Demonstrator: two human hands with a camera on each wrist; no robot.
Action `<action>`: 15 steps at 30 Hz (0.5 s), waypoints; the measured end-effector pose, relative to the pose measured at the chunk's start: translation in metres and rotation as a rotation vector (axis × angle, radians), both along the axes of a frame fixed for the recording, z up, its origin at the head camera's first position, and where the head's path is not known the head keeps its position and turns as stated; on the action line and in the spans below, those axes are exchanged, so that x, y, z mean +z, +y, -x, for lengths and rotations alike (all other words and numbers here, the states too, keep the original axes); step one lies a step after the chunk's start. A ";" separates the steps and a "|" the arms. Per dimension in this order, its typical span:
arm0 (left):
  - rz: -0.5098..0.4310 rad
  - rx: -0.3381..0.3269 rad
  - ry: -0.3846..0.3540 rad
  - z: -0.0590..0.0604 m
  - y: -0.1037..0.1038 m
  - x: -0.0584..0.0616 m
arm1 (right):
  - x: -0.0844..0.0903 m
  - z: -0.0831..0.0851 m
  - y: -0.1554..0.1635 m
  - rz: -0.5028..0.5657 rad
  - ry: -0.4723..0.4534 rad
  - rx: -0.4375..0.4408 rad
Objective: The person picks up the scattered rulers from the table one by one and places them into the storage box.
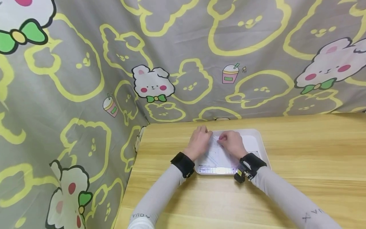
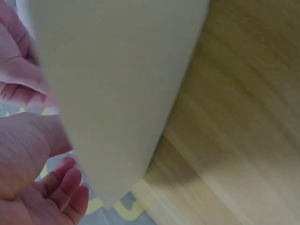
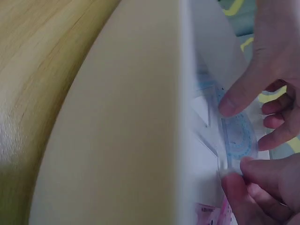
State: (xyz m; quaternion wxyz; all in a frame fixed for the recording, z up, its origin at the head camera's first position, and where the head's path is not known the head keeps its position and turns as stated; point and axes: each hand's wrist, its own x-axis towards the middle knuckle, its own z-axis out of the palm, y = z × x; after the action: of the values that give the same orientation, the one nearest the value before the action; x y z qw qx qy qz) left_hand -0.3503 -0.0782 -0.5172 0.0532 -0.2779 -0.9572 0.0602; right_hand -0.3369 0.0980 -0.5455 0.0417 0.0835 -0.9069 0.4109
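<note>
A clear protractor (image 3: 239, 136) with blue markings is held up over a white tray (image 1: 263, 146), its face toward the right wrist camera. My left hand (image 1: 199, 140) holds its left part, thumb (image 3: 230, 107) on the near face and index finger beyond it, the other fingers loosely bent. At the other end my right hand (image 1: 232, 142) pinches the lower edge between thumb and finger. From above, the plastic appears only as glossy film between both hands. The tray wall (image 2: 117, 93) blocks most of the left wrist view, covering the left thumb tip.
Inside the tray, a clear ruler (image 1: 218, 170) runs along the front edge, and set-square outlines (image 1: 210, 156) appear behind it. Something pink (image 3: 208, 214) lies near the right hand. The tray stands on a wooden table (image 1: 314, 152), with a patterned curtain (image 1: 183, 38) behind and to the left.
</note>
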 end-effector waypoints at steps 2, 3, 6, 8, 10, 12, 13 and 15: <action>0.011 0.007 -0.004 -0.003 0.001 0.002 | 0.000 -0.002 -0.001 -0.020 0.020 -0.002; 0.015 0.009 -0.008 -0.004 0.002 0.003 | 0.000 -0.003 -0.001 -0.028 0.025 -0.001; 0.024 0.017 -0.028 -0.008 0.003 0.005 | 0.000 -0.007 -0.001 -0.048 0.037 0.002; 0.027 0.021 -0.041 -0.009 0.003 0.004 | 0.000 -0.009 0.000 -0.055 0.042 0.010; 0.026 0.029 -0.050 -0.009 0.001 0.004 | 0.000 -0.011 0.002 -0.056 0.048 0.025; 0.012 0.038 -0.059 -0.008 0.000 0.003 | 0.001 -0.012 0.005 -0.043 0.052 0.037; 0.003 0.043 -0.060 -0.007 -0.002 0.004 | 0.002 -0.013 0.007 -0.034 0.053 0.043; -0.029 0.060 -0.066 -0.007 -0.006 0.004 | 0.003 -0.015 0.011 -0.016 0.049 0.050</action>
State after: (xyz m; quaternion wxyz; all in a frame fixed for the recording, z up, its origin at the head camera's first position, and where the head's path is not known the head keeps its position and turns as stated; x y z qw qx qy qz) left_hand -0.3435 -0.0838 -0.5130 0.0237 -0.2503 -0.9671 0.0388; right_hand -0.3222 0.1091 -0.5424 0.0532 0.1164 -0.9065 0.4024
